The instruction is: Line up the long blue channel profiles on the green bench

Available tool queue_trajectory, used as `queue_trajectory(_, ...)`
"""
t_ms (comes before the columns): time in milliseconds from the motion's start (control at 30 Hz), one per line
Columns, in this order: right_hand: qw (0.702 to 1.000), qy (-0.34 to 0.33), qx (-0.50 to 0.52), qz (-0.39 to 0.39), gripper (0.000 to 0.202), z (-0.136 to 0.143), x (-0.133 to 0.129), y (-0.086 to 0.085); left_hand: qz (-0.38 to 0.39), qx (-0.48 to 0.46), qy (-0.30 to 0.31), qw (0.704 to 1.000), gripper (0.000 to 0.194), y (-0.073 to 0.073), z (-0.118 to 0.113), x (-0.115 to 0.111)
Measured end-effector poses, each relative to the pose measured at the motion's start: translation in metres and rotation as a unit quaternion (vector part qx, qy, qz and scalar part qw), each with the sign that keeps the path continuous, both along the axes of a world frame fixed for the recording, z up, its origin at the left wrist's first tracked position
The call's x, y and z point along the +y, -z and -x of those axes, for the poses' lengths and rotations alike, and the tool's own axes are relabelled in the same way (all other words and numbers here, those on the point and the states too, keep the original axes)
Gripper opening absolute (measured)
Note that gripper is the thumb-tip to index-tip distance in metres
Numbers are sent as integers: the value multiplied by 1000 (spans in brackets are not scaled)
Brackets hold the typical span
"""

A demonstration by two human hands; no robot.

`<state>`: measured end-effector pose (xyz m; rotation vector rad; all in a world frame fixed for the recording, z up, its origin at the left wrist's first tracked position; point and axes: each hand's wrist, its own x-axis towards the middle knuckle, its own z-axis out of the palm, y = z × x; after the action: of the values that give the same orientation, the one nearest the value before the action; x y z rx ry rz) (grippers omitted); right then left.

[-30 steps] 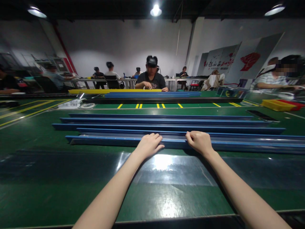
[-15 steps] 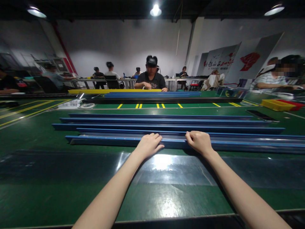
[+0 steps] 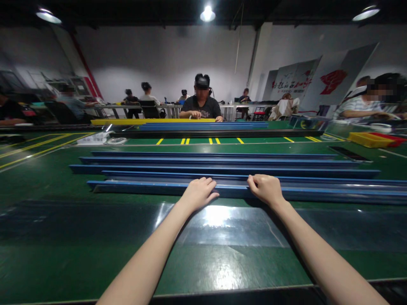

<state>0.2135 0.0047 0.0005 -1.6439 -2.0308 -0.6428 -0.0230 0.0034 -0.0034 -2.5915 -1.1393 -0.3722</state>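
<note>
Nearest blue rail (image 3: pixel 233 192) lies crosswise beneath left hand (image 3: pixel 200 191), draped, and right hand (image 3: pixel 266 188), curled; cannot tell if either grips. Rail long, straight, channelled.

Across the green table (image 3: pixel 47 271), a person (image 3: pixel 206 109) in a dark shirt and black headgear sits behind a long yellow bar (image 3: pixel 143 121), with a black bar (image 3: pixel 216 134) lying nearer. At the right, a thin dark slab (image 3: pixel 349 154) lies near a yellow tray (image 3: pixel 369 140) and a red tray (image 3: pixel 396 140). Overhead shine 3 lamps (image 3: pixel 207 15), and grey panels (image 3: pixel 348 70) with red markings stand by the pale wall (image 3: pixel 165 55).
</note>
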Motion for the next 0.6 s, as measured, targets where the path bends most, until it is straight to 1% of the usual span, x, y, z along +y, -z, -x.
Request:
queue_trajectory(367,1000,2,-8,17,46,1,-1,-1,0,-1,0,1000,27,0,0,0)
queue_trajectory(600,997,-29,-55,52,49,1,-3,-6,0,-4,1,1000,26,0,0,0)
